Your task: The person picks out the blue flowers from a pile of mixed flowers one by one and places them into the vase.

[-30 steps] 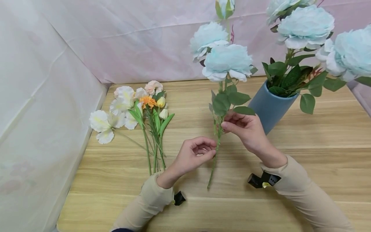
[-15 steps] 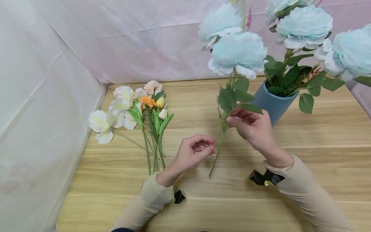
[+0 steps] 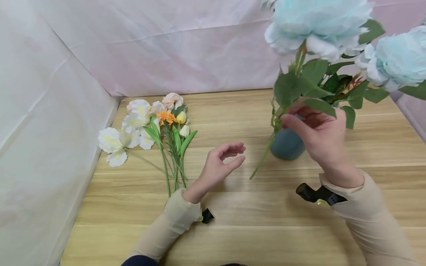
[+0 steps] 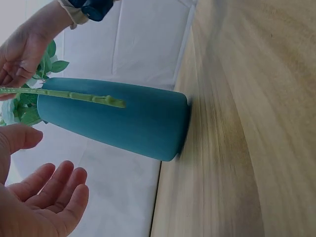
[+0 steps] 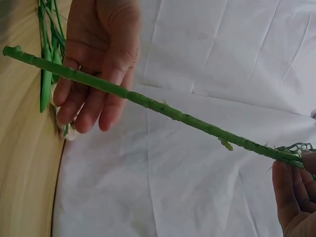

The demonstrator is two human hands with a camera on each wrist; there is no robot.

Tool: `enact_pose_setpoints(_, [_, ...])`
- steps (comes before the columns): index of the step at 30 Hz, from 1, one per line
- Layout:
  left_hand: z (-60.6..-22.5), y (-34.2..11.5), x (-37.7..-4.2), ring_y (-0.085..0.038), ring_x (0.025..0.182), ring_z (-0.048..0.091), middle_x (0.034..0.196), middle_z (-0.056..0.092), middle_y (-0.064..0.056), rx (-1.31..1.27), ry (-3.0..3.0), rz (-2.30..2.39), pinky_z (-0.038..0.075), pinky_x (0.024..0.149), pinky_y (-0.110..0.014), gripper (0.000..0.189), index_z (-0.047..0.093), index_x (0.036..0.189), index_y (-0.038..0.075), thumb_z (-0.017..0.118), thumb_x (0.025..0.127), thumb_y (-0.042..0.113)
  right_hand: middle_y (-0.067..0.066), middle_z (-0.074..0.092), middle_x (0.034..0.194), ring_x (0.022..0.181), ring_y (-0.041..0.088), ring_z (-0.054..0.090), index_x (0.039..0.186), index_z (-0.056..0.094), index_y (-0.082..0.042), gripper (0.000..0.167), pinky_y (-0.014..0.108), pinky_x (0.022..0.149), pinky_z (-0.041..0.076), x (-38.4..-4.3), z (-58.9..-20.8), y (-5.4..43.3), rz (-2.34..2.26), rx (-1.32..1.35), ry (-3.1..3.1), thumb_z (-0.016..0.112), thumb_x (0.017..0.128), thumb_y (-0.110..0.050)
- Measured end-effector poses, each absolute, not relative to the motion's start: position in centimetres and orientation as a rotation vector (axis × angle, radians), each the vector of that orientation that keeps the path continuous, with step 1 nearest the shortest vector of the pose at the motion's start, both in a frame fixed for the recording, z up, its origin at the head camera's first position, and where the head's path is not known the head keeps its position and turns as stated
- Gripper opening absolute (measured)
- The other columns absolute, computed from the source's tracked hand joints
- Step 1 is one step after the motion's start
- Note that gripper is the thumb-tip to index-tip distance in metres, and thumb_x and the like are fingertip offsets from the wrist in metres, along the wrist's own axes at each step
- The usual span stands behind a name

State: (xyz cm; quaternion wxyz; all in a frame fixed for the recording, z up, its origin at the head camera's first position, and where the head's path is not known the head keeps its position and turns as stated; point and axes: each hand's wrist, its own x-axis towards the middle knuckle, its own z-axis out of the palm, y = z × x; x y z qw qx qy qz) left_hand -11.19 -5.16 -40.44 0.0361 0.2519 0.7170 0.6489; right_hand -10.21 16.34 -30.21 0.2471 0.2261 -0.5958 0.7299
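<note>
My right hand (image 3: 321, 133) pinches the green stem (image 5: 163, 108) of a pale blue artificial peony (image 3: 316, 26) just below its leaves. The stem's bare lower end points down and to the left, above the table. Behind the held flower stands a blue vase (image 4: 118, 116), partly hidden in the head view by my right hand. Other pale blue peonies (image 3: 396, 61) rise from it. My left hand (image 3: 221, 168) holds nothing; its fingers are apart from the thumb and clear of the stem, to the left of it.
Several loose artificial flowers lie on the wooden table (image 3: 233, 229) at left: white irises (image 3: 116, 144), an orange flower (image 3: 166, 117), a pink one (image 3: 173, 100) and tulips (image 3: 184, 130). White cloth (image 3: 43, 140) walls off the left side, and pinkish cloth (image 3: 186, 44) hangs behind.
My right hand has carried the peony up and to the right, toward the vase. My left hand has let the stem leave its fingertips, and its fingers have spread wider.
</note>
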Motion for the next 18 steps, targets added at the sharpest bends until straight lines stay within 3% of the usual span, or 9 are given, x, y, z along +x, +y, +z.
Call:
enact_pose_setpoints(3, [-40.4,-4.9,-11.6,-0.028,0.105,0.059,0.114,0.062,-0.022,0.795,2.216,1.976,0.047,0.094,-0.042,0.036,0.057,0.117,-0.007,0.068,0.083,-0.001,0.01,0.067,0.071,0.061,0.019,0.063,0.08,0.06,0.017,0.009,0.021,0.06,0.054,-10.2,-29.5,16.7,1.983,0.576,-1.586,0.064,0.073,0.02])
enact_pose_setpoints(10, [-40.3,-4.3,-12.8,-0.022,0.113,0.054,0.126,0.057,-0.012,0.876,2.274,1.904,0.043,0.1,-0.037,0.052,0.053,0.125,-0.002,0.074,0.078,0.002,0.016,0.064,0.071,0.06,0.023,0.061,0.08,0.055,0.024,0.01,0.027,0.061,0.053,-10.5,-28.6,17.6,2.063,0.6,-1.427,0.06,0.071,0.025])
enact_pose_setpoints(18, [-40.0,-3.0,-14.1,-0.019,0.117,0.051,0.133,0.051,-0.01,0.891,2.271,1.816,0.039,0.103,-0.037,0.06,0.049,0.132,0.002,0.075,0.077,0.003,0.023,0.06,0.071,0.06,0.028,0.058,0.083,0.051,0.029,0.017,0.028,0.061,0.053,-10.6,-28.0,19.0,2.069,0.592,-1.312,0.06,0.069,0.027])
